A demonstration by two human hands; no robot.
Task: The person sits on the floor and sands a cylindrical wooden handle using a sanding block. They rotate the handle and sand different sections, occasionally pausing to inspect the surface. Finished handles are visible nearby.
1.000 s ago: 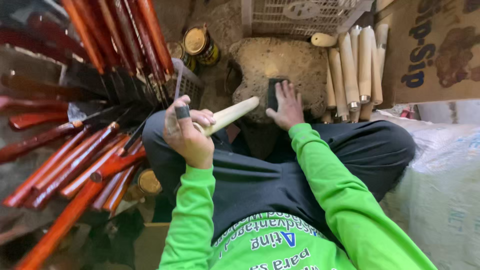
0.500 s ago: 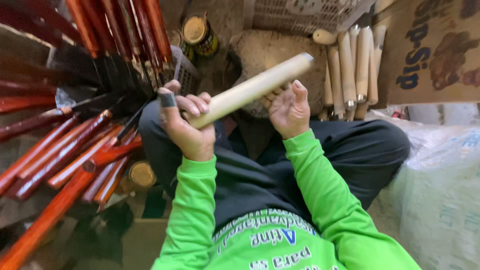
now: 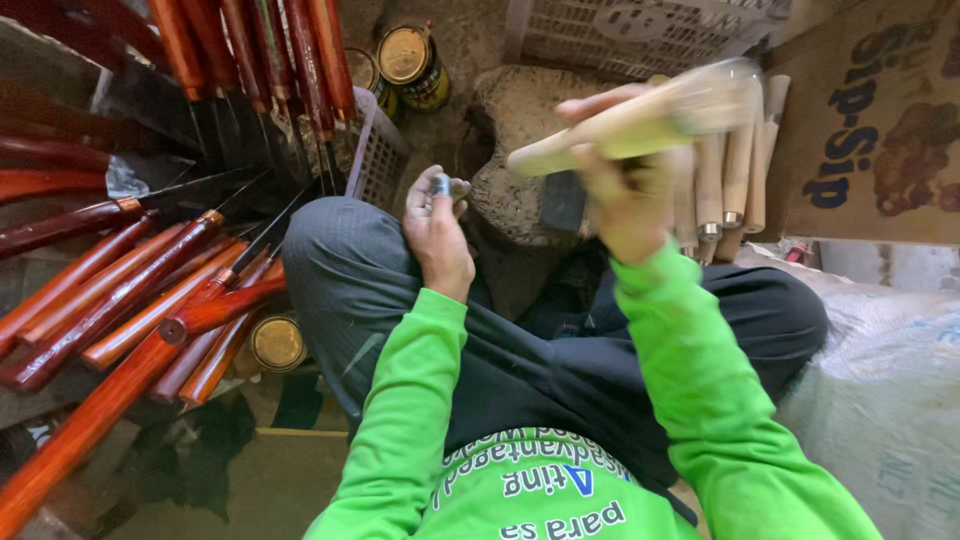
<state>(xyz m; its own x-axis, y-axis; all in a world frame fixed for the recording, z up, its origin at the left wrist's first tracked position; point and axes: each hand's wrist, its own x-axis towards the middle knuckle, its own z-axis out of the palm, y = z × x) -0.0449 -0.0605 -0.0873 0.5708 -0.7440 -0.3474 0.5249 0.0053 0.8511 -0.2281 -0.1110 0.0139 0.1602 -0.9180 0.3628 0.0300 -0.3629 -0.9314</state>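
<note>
The right hand (image 3: 625,205) is clamped around a pale, smooth, rounded wooden handle (image 3: 640,120), raised and blurred above a rough stone block (image 3: 515,150). The left hand (image 3: 438,225), fingers curled together, pinches a small grey metal ring (image 3: 441,184) over the knee.

Dirt floor (image 3: 470,60) crowded with a plastic crate (image 3: 640,35) and cardboard box (image 3: 870,120)

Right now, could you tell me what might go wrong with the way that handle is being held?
The right hand holds the pale handle raised and blurred; it could slip or strike the unfinished handles leaning beside it. The left hand pinches a small metal ring over the knee; dropped, it may vanish among the red tools.
</note>
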